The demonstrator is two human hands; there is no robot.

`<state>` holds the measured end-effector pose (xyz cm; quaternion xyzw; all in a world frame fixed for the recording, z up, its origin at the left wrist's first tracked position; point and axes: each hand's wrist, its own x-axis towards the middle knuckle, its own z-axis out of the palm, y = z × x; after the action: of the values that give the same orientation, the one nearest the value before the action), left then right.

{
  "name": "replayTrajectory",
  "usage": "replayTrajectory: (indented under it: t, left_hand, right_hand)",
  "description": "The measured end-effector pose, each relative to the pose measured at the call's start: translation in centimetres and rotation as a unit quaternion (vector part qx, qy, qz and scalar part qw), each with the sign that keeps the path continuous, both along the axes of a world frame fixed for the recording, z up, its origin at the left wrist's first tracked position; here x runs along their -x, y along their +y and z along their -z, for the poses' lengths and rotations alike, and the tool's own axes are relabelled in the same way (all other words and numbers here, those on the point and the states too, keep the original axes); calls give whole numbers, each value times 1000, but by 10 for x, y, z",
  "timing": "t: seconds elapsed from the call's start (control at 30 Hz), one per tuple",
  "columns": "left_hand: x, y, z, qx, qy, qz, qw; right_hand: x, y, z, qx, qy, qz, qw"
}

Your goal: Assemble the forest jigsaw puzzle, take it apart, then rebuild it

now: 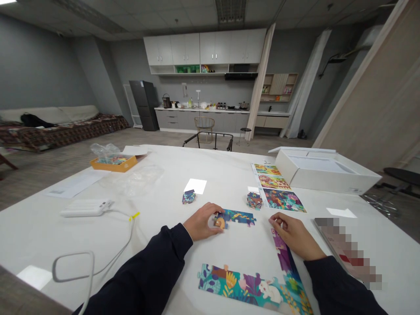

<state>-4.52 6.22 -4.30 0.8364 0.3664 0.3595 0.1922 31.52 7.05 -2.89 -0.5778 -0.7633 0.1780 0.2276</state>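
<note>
My left hand [205, 221] is closed around the left end of a short joined puzzle strip [241, 217], thumb and fingers on an orange-and-blue puzzle piece [220, 222]. My right hand [290, 232] curls just above the purple column [282, 253] of a larger L-shaped puzzle section; whether its fingertips pinch anything I cannot make out. The bottom row [239, 282] of that section shows a white rabbit and plants. Beyond my hands stand two small stacks of loose pieces, a left stack [189, 196] and a right stack [254, 200].
Picture sheets [278, 188] lie beside a white box [328, 170] at the right. A phone-like device [348, 253], partly blurred out, is near my right arm. At the left are an orange box [114, 164], plastic wrap [138, 179], a white power bank [85, 208] and its cable [126, 240].
</note>
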Motion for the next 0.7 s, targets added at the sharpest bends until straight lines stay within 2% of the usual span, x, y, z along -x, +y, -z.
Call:
replayTrajectory:
  t: [0.2, 0.4, 0.7]
  left_hand:
    - [2, -1, -4, -14, -4, -1, 1000]
    - [11, 3, -8, -37, -10, -64, 997]
    - [10, 2, -10, -74, -21, -36, 996]
  right_hand:
    - [0, 0, 0, 8, 5, -4, 1000]
    - [2, -2, -5, 8, 12, -1, 1000]
    - [4, -4, -8, 7, 16, -2, 1000]
